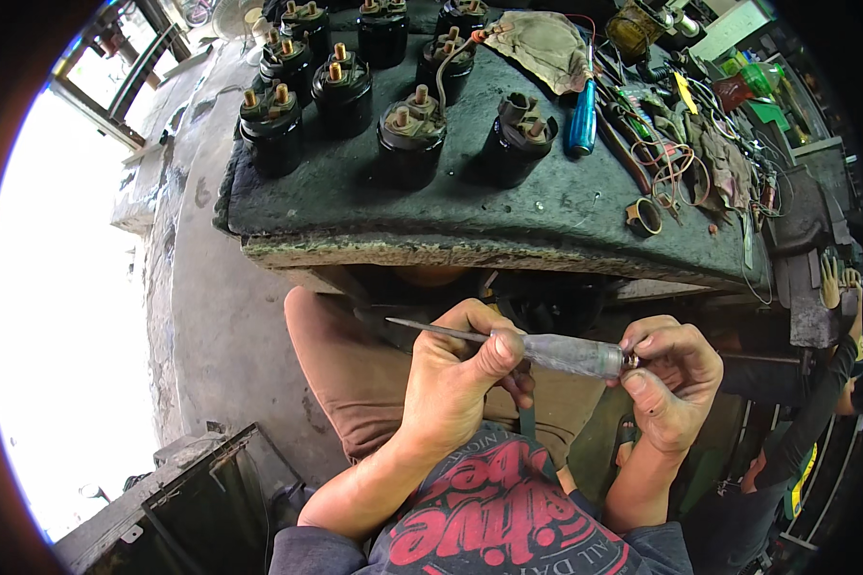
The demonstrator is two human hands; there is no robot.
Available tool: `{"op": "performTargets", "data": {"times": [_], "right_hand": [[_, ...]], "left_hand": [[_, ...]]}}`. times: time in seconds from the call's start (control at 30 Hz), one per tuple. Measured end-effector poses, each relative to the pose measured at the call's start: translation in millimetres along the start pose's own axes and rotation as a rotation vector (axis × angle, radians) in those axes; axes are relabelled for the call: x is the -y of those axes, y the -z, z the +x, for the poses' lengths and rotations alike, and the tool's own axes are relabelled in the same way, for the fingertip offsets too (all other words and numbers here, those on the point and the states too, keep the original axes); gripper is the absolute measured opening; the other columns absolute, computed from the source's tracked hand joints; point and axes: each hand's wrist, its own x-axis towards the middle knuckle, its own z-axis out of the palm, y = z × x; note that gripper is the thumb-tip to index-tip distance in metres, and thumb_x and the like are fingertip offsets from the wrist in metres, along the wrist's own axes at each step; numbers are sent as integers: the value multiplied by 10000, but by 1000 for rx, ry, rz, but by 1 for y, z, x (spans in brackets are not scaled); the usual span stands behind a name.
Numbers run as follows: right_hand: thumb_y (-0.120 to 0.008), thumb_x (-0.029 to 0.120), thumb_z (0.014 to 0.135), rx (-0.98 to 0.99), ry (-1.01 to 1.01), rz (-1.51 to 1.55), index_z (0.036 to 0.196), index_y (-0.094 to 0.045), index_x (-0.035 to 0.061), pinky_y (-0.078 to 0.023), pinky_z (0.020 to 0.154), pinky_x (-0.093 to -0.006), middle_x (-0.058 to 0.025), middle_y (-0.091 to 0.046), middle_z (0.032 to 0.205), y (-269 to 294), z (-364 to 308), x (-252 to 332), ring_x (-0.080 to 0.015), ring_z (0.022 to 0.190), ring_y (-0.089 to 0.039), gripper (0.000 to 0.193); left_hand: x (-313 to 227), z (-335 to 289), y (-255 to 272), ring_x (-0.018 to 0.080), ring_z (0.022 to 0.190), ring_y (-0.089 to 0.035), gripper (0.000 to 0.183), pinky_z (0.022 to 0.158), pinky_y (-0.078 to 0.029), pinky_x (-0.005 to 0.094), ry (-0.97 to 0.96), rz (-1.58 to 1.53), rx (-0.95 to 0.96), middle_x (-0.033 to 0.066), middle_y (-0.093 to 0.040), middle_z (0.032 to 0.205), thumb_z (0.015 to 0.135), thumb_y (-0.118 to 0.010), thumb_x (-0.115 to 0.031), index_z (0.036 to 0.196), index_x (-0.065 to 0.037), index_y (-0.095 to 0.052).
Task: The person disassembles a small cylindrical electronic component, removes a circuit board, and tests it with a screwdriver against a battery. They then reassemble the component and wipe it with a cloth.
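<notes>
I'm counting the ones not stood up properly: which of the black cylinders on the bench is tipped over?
The rightmost front-row black cylindrical unit, beside the blue-handled screwdriver. It leans sideways, its open top tilted; the others stand upright.

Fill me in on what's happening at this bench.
A person sits at a workbench holding a clear-handled screwdriver in both hands. The left hand wraps around the shaft end, and the right hand pinches the cap end of the handle. Black cylindrical parts with copper terminals stand on the bench beside scattered tools.
</notes>
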Motion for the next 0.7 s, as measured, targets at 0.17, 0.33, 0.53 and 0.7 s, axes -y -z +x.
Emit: {"op": "performTargets", "data": {"times": [0.17, 0.33, 0.53, 0.7], "right_hand": [[-743, -24, 781, -33, 32, 35, 1017, -598, -63, -585, 673, -308, -214, -625, 972, 4, -1, 4, -200, 754, -667, 280], [-744, 53, 808, -72, 123, 53, 1028, -570, -46, -578, 634, -298, -201, -598, 963, 15, -2, 13, -186, 716, -630, 298], [-764, 127, 840, -166, 140, 105, 1061, -553, -37, -570, 626, -291, -195, -587, 982, 28, -4, 8, -170, 735, -614, 347], [-754, 98, 830, -167, 110, 171, 1051, -556, -39, -568, 630, -293, -195, -589, 972, 30, -8, 0, -175, 728, -617, 327]], "left_hand": [[-1, 0, 4, 168, 599, -606, 332, 475, -528, 292, 175, -181, -131, 93, -622, 767, 957, -684, -351, 932, -35, -587], [0, 4, 27, 168, 528, -519, 441, 380, -460, 266, 312, -492, -35, 98, -580, 745, 1034, -505, -469, 955, -41, -574], [12, 0, 40, 172, 542, -547, 581, 376, -481, 280, 390, -671, 73, 89, -549, 707, 1047, -387, -560, 912, -22, -560], [15, -3, 36, 163, 442, -508, 499, 306, -411, 283, 421, -523, -53, 84, -554, 614, 995, -531, -560, 819, -95, -578]]}}
